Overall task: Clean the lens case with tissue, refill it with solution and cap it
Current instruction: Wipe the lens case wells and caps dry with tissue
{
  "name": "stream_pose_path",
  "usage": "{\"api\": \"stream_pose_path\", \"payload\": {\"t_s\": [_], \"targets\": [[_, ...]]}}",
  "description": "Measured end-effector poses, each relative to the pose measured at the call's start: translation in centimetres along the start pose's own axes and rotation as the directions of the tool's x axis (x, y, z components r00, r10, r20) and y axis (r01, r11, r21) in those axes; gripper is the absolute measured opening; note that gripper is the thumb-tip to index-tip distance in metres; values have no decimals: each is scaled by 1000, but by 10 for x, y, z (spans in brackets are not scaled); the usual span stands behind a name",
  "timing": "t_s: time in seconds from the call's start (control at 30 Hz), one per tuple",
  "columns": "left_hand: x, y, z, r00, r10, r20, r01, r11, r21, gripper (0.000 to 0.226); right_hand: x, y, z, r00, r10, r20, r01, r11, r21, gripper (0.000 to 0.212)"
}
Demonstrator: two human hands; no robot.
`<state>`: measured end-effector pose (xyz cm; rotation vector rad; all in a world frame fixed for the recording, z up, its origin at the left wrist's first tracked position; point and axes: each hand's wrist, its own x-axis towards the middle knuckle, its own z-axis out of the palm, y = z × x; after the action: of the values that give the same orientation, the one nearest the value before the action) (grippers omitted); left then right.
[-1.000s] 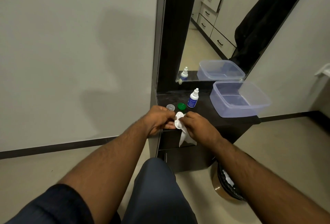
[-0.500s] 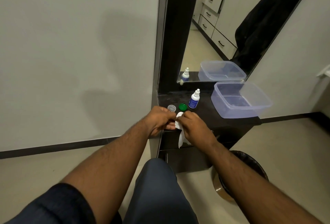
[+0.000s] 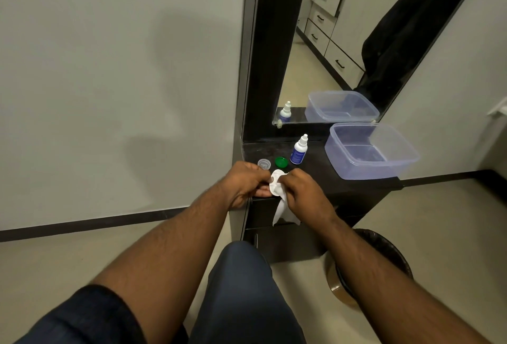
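Observation:
My left hand [image 3: 244,183] grips the white lens case [image 3: 275,185] at the front edge of the dark dresser top [image 3: 315,168]. My right hand [image 3: 303,191] pinches a white tissue [image 3: 282,210] against the case, and the tissue's loose end hangs down below the hand. Most of the case is hidden by fingers and tissue. A clear cap [image 3: 264,163] and a green cap [image 3: 281,162] lie on the dresser top just behind my hands. The small solution bottle [image 3: 299,150], white with a blue label, stands upright behind the green cap.
A clear plastic box [image 3: 370,150] sits open on the right of the dresser top. A mirror [image 3: 329,42] rises behind it. A dark waste bin [image 3: 370,261] stands on the floor at the right of the dresser. My knee [image 3: 247,275] is below my hands.
Both hands stay together on the case and tissue. My right hand has shifted slightly on the case, and the hanging tissue end has swung a little.

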<state>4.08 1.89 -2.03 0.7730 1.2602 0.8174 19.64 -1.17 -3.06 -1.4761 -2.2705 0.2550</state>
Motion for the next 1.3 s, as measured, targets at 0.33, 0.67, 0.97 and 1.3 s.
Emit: {"api": "stream_pose_path", "payload": {"t_s": [0.33, 0.67, 0.97, 1.3], "targets": [[2, -2, -1, 1000, -15, -3, 15, 997, -71, 18, -7, -2, 6, 939, 331, -91, -254, 850, 462, 13], [1, -2, -1, 1000, 0, -25, -1, 1000, -20, 14, -2, 5, 5, 958, 271, -94, -190, 844, 501, 13], [0, -1, 0, 998, 39, -43, -37, 999, 39, 9, -5, -2, 4, 985, 3, -172, 36, 974, 224, 14], [-2, -1, 1, 998, 45, -48, -43, 998, 46, 8, -8, 2, 5, 986, -15, -166, 31, 995, 96, 16]]}}
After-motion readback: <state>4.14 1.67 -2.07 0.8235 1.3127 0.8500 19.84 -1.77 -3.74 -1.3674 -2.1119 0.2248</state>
